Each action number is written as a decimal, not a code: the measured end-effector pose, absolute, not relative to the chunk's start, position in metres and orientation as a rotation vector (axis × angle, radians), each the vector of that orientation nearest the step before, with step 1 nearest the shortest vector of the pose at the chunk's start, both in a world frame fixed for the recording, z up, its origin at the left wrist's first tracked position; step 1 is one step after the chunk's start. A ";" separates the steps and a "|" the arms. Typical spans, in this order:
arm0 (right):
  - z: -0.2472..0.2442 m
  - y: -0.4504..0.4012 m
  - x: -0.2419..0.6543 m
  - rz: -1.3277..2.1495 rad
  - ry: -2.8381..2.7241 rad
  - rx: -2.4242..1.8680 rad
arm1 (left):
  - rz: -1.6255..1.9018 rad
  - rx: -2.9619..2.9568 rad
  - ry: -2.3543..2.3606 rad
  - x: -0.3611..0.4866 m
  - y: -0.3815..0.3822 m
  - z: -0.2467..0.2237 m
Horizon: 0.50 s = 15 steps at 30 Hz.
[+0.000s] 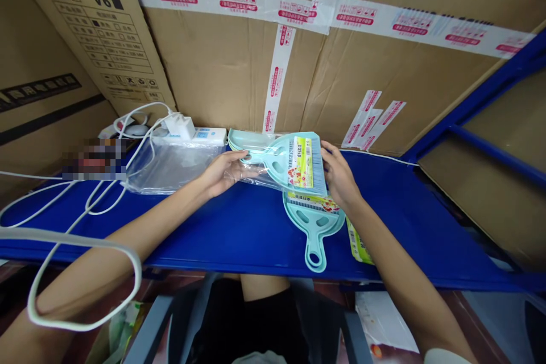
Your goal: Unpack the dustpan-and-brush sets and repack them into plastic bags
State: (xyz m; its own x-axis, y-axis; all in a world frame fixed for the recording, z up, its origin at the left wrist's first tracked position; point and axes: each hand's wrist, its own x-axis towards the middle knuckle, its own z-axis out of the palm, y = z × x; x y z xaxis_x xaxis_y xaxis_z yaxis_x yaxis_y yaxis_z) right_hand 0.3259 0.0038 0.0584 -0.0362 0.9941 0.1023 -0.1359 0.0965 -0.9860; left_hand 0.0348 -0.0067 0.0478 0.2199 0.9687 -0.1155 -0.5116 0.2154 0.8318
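Mint-plastic bagged dustpan set (276, 151) right of power strip (212, 136); left hand (222, 173) grips handle (258, 157), right hand (341, 179) half-curled at bristles (317, 168), grip unclear. Judged light, stiff, film slippery; best held by handle.

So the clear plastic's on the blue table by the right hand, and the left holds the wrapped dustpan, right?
Not quite: the head view shows the clear plastic on the blue table beside the left hand, not the right hand. The left does hold the wrapped dustpan.
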 end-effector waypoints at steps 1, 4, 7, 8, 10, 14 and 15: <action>0.059 0.004 0.325 1.312 -1.133 -1.015 | 1.172 0.754 0.746 0.036 -0.007 0.048; 0.063 0.001 0.319 1.630 -1.054 -0.921 | 1.165 0.767 0.758 0.038 -0.009 0.049; 0.066 -0.004 0.314 1.715 -1.032 -0.884 | 1.166 0.782 0.803 0.041 -0.011 0.050; 0.066 -0.004 0.314 1.716 -1.018 -0.908 | 1.161 0.791 0.815 0.041 -0.011 0.050; 0.065 -0.002 0.317 1.707 -0.956 -0.983 | 1.140 0.813 0.831 0.041 -0.011 0.050; 0.060 0.008 0.327 1.564 -0.895 -1.056 | 1.137 0.799 0.855 0.038 -0.007 0.048; 0.058 0.010 0.329 1.509 -0.938 -1.043 | 1.147 0.782 0.866 0.036 -0.005 0.047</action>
